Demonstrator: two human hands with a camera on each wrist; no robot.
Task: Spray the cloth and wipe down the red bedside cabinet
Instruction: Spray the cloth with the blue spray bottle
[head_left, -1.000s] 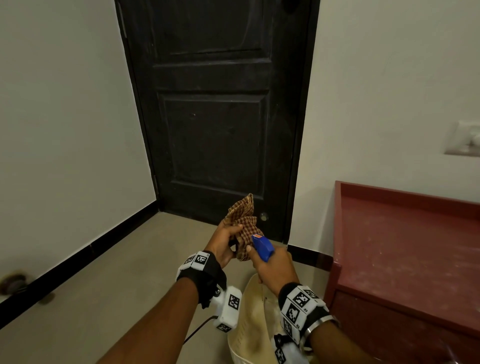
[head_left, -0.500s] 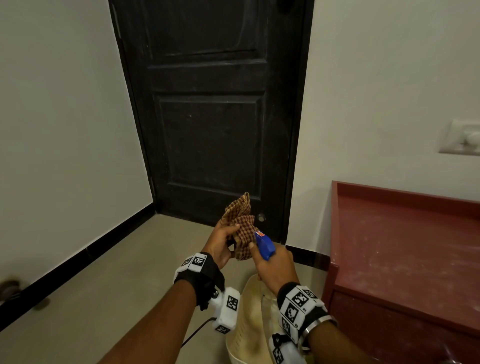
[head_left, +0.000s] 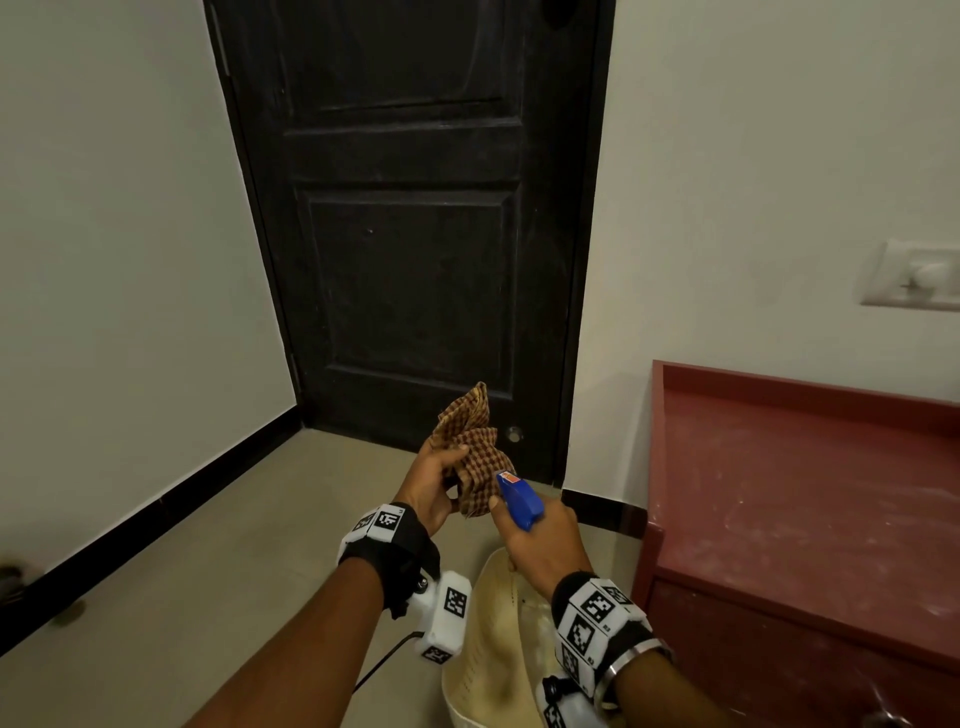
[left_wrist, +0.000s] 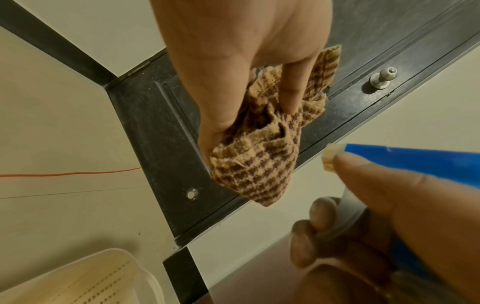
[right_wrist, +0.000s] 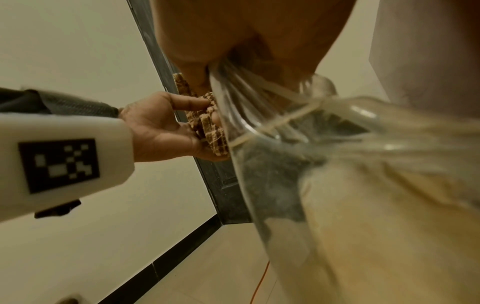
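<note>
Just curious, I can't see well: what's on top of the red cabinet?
Only pale dusty smears show on the red cabinet top; nothing stands on the visible part. Its right end runs out of frame, unseen.

The room is dim and evenly lit, with a warm yellowish cast and only soft shadows. The black door (head_left: 415, 234) swallows detail. Wide-angle bending curves the walls and skirting at the edges. In the right wrist view the clear bottle (right_wrist: 324, 164) is smeared and out of focus — the right hand (left_wrist: 389, 205) looms blurred in the left wrist view.
</note>
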